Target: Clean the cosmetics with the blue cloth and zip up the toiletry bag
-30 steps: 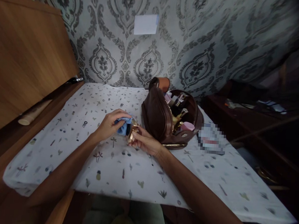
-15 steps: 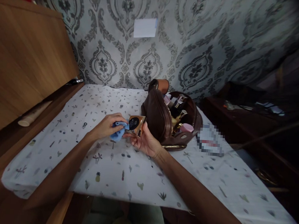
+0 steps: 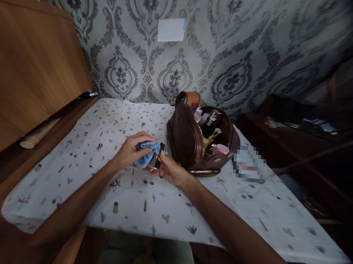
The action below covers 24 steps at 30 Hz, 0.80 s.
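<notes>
My left hand is closed on a small blue cloth and presses it against a gold and black compact. My right hand grips that compact from below and from the right, edge toward me. Both hands hover just above the white patterned tablecloth. Right beside them stands an open brown leather pouch filled with several cosmetic items, among them a pink one.
A wooden panel rises on the left with a pale stick-like object lying along its ledge. A blurred-out flat item lies right of the pouch. Dark furniture stands at the right. Patterned wallpaper with a white note is behind.
The compact, shown face-up half a second ago, is now turned edge-on, and the blue cloth has moved back over it. Both hands stay in the same spot.
</notes>
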Motion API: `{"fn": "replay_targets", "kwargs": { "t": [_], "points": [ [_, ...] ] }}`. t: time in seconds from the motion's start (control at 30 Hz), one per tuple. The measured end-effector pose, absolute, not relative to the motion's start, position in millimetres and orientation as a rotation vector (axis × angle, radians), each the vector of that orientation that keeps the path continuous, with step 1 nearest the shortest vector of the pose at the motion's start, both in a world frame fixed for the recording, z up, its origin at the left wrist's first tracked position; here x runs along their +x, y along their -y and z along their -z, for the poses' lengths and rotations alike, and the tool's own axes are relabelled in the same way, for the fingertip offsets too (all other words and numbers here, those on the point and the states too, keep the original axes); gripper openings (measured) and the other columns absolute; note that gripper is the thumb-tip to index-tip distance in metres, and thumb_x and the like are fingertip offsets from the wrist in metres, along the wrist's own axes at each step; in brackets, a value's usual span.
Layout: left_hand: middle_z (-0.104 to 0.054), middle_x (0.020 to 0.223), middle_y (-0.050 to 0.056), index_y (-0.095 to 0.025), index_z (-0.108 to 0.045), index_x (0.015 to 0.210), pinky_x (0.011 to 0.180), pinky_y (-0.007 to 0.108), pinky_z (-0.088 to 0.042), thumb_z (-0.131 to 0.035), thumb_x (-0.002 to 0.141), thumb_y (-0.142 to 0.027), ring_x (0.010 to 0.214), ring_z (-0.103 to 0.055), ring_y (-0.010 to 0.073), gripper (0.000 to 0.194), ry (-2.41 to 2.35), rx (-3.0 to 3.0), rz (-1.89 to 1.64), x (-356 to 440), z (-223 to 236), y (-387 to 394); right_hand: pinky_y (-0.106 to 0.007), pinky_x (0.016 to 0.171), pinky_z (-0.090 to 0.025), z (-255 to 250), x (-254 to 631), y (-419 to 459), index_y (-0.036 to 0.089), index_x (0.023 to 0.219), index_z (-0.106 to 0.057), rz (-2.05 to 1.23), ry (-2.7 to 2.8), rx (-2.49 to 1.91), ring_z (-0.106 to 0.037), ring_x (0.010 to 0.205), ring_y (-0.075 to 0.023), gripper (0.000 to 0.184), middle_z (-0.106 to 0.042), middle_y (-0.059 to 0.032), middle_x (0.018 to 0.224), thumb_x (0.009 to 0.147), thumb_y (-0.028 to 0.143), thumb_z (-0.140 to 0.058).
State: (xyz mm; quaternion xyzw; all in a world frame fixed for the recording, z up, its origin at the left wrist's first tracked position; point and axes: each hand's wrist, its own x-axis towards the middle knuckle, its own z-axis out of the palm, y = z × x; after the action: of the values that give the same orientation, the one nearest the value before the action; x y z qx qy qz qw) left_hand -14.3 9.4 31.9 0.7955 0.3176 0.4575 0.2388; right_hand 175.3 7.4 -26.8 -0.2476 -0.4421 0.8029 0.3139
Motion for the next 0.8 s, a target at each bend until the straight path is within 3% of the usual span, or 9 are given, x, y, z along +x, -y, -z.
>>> {"fn": "replay_targets", "kwargs": {
  "t": [0.27, 0.43, 0.6, 0.8],
  "points": [
    [-0.067, 0.110, 0.007, -0.024, -0.079, 0.097, 0.089, 0.031, -0.054, -0.063, 0.084, -0.012, 0.099, -0.066, 0.0185, 0.024, -0.654, 2.315, -0.969, -23, -35, -11, -0.024, 0.062, -0.053, 29, 173, -12, 0.025, 0.100, -0.063, -2.120, 0.903, -0.647, -0.069, 0.073, -0.0144, 0.057, -0.071, 0.0008, 0.083, 0.078, 0.078, -0.062],
    [-0.068, 0.104, 0.008, -0.022, -0.078, 0.096, 0.084, 0.029, -0.053, -0.065, 0.087, -0.020, 0.095, -0.066, 0.0189, 0.017, -0.768, 2.314, -0.891, -37, -32, -22, -0.025, 0.060, -0.051, 23, 176, -16, 0.021, 0.101, -0.064, -2.168, 0.795, -0.645, -0.069, 0.081, -0.0194, 0.075, -0.072, -0.0070, 0.089, 0.079, 0.089, -0.041],
    [-0.069, 0.096, 0.007, -0.017, -0.074, 0.098, 0.081, 0.029, -0.051, -0.063, 0.091, -0.031, 0.090, -0.066, 0.0193, 0.018, -0.979, 2.259, -1.013, -37, -24, -28, -0.023, 0.054, -0.048, 17, 175, -12, 0.016, 0.098, -0.067, -2.200, 0.801, -0.668, -0.067, 0.068, -0.0167, 0.085, -0.073, -0.0093, 0.085, 0.082, 0.090, -0.027],
    [-0.069, 0.106, 0.008, -0.018, -0.070, 0.108, 0.091, 0.031, -0.050, -0.053, 0.098, -0.037, 0.100, -0.065, 0.0203, 0.027, -1.048, 2.215, -1.159, -18, -22, -16, -0.020, 0.045, -0.044, 20, 172, -8, 0.020, 0.089, -0.061, -2.167, 0.982, -0.748, -0.065, 0.053, -0.0136, 0.071, -0.068, -0.0010, 0.065, 0.086, 0.085, -0.034]
  ]
}}
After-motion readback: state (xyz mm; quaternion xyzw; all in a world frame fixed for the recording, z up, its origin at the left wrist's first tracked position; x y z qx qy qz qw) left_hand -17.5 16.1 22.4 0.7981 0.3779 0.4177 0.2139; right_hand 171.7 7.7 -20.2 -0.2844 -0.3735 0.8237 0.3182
